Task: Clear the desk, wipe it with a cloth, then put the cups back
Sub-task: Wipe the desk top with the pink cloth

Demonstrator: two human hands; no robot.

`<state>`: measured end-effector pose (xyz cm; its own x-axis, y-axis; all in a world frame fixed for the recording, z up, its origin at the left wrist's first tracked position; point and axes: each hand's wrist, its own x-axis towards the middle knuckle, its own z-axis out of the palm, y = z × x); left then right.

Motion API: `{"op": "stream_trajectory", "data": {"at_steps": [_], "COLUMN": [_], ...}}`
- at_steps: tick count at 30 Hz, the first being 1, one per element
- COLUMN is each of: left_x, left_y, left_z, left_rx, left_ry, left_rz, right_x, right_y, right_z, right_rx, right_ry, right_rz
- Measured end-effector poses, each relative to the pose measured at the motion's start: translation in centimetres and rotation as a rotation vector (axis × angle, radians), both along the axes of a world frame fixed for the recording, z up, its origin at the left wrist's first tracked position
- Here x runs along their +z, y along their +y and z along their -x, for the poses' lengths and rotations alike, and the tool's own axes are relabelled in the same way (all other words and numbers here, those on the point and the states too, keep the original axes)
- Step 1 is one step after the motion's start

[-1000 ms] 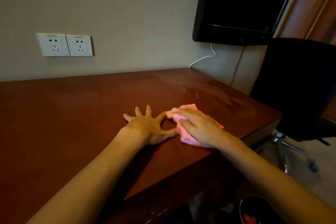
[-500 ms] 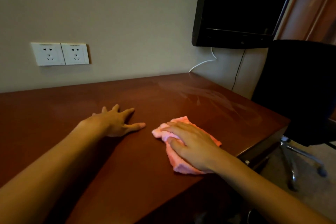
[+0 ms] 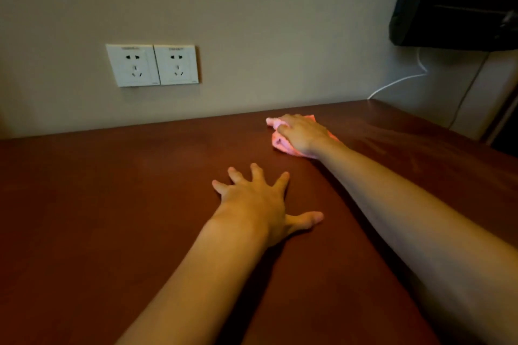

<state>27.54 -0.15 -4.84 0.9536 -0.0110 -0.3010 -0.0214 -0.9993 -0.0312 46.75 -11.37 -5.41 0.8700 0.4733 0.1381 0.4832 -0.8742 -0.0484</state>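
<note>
A pink cloth lies bunched on the dark red-brown desk, close to its back edge by the wall. My right hand lies on top of the cloth with its fingers laid over it, arm stretched forward. My left hand rests flat on the desk nearer to me, fingers spread, holding nothing. No cups are in view.
Two white wall sockets sit on the beige wall above the desk's back edge. A black wall-mounted screen hangs at the top right, with a white cable running down to the desk's far right corner.
My right hand has pushed the cloth away from the front right part of the desk to the back edge by the wall. The view has swung left; the chair is out of sight.
</note>
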Motion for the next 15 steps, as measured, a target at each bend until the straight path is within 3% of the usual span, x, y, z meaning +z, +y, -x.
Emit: {"op": "stream_trajectory", "data": {"at_steps": [6,11,15], "left_x": [-0.2,0.7,0.7], "left_y": [-0.3,-0.3,-0.1], "left_z": [-0.3,0.2,1.2], "left_rx": [0.000,-0.007,-0.012], "left_ry": [0.009,0.002,-0.033], "left_rz": [0.001,0.010,0.029], "right_x": [0.2,0.2,-0.9], "right_y": [1.3,-2.3,-6.8], "right_z": [-4.3,3.0,10.7], "right_rx": [-0.108,0.020,0.051], "right_ry": [0.021,0.086,0.063], "right_rz": [-0.022,-0.226,-0.272]}}
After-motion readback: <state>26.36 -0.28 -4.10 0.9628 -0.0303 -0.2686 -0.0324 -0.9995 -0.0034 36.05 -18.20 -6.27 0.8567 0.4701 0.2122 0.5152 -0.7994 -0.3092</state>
